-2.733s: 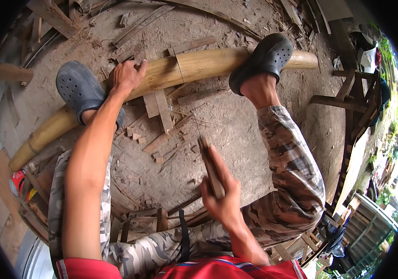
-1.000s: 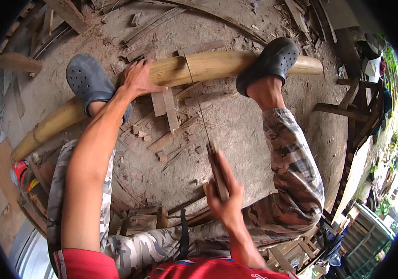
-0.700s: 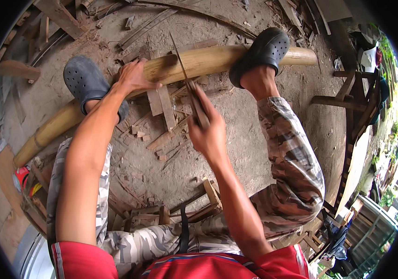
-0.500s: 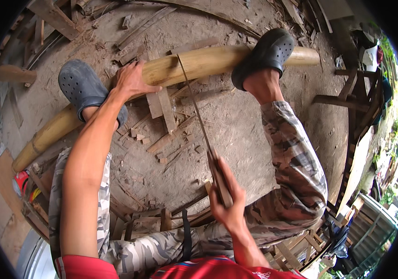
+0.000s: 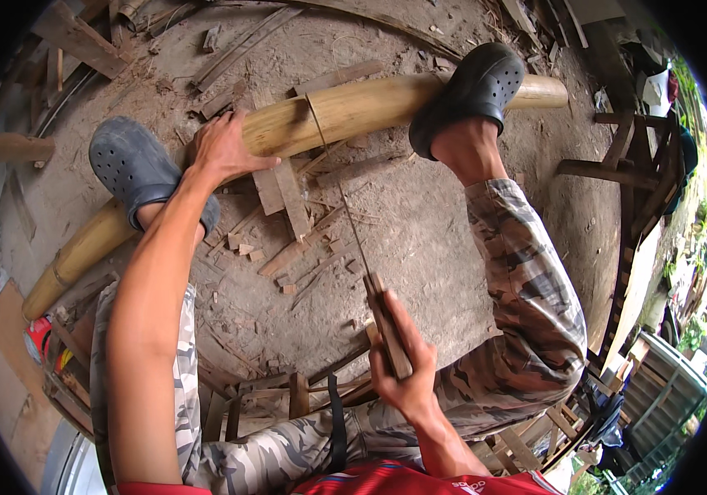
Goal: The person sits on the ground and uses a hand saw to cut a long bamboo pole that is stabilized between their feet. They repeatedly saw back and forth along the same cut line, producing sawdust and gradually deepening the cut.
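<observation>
Since the right hand [image 5: 407, 368] is now resting well back from the pole [image 5: 361, 107] it was close to a moment ago, the saw [image 5: 379, 299] is showing most of its thin blade [image 5: 357, 240], whose far end is lying across the pole. The right fingers are wrapping firmly around its wooden handle [image 5: 393, 338]. Meanwhile the left hand [image 5: 223, 148] is staying on the pole between the left shoe [image 5: 132, 161] and the blade, spreading half open, thumb apart, seemingly steadying it. A pull stroke is probably ending; the cut's depth is remaining unclear.
</observation>
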A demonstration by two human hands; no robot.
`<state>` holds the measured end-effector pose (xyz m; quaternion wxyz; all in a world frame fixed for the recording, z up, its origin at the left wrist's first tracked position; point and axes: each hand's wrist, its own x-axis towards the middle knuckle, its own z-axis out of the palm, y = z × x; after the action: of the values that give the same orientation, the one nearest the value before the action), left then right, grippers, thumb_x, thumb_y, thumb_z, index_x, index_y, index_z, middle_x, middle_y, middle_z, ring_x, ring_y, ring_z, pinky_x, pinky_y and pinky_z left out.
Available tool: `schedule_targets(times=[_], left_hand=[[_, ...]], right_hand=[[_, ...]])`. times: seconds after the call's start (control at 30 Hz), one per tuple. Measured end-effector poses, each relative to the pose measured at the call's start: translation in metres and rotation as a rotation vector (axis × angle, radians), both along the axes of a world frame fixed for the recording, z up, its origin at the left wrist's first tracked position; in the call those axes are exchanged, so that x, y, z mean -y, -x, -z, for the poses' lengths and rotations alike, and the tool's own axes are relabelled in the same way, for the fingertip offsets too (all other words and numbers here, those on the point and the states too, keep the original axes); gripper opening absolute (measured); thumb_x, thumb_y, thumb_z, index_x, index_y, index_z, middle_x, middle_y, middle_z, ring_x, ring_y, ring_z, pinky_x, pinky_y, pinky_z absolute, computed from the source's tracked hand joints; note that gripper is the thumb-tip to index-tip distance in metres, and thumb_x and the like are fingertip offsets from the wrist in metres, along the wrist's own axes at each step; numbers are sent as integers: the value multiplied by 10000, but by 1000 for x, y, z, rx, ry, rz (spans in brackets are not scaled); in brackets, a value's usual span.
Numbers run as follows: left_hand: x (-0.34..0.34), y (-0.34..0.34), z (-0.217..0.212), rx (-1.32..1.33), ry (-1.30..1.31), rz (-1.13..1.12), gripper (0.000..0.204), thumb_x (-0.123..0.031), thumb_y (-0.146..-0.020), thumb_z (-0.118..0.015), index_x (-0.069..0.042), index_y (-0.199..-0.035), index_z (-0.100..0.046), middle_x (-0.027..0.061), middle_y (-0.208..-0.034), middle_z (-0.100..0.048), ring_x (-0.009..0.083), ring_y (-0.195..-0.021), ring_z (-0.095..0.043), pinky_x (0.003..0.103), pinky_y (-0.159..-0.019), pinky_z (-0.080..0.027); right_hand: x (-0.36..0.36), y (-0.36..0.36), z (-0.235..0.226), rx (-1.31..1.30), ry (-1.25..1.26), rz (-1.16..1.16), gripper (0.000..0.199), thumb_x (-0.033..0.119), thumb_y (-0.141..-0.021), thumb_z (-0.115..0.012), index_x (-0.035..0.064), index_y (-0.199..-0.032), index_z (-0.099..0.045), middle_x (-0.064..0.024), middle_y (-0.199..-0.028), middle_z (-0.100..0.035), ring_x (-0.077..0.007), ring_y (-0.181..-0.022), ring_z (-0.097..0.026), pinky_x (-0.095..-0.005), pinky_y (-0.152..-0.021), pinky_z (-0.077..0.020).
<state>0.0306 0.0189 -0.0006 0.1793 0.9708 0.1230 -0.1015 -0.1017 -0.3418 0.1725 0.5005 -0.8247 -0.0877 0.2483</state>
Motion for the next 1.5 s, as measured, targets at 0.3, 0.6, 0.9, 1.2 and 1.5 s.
schedule_targets(times=[0.3,0.6,0.9,1.2,1.5], left_hand=[[-1,-9,-12,-31,46,21,1190,-656,-504,-879,88,-1353,-502,286,-1261,-631,411,-1168,-628,469,-1026,-497],[-8,5,16,-9,25,-7,1244,-781,-468,-833,58,-1329,-511,281,-1197,-636,414,-1123,-633,495,-1025,-479],[-14,4,13,-3,33,-5,1290,-780,-457,-834,88,-1345,-484,291,-1220,-622,422,-1158,-614,505,-1028,-463],[10,2,-1,50,45,-8,1088,-630,-558,-866,10,-1356,-493,287,-1310,-580,427,-1236,-563,494,-1063,-445],[20,23,18,150,-93,-1,1113,-600,-574,-887,3,-1406,-460,251,-1298,-583,434,-1228,-553,519,-1032,-461]], right_hand=[[-124,-141,76,240,-97,36,686,-24,-835,-595,106,-1496,-466,-230,-1359,-609,-353,-1250,-595,-378,-1042,-489],[-28,-27,42,186,3,-45,734,-93,-789,-574,36,-1502,-449,-224,-1433,-562,-344,-1272,-584,-382,-1042,-503],[-67,-72,61,250,-76,-28,708,-71,-816,-593,52,-1498,-451,-222,-1445,-549,-345,-1335,-529,-387,-1088,-462],[-94,-123,39,131,-81,44,597,-1,-854,-582,37,-1446,-518,-219,-1379,-598,-348,-1312,-552,-369,-1111,-438],[-55,-54,-6,-22,-17,59,643,-31,-865,-570,73,-1492,-477,-204,-1369,-626,-316,-1281,-600,-374,-1054,-466]])
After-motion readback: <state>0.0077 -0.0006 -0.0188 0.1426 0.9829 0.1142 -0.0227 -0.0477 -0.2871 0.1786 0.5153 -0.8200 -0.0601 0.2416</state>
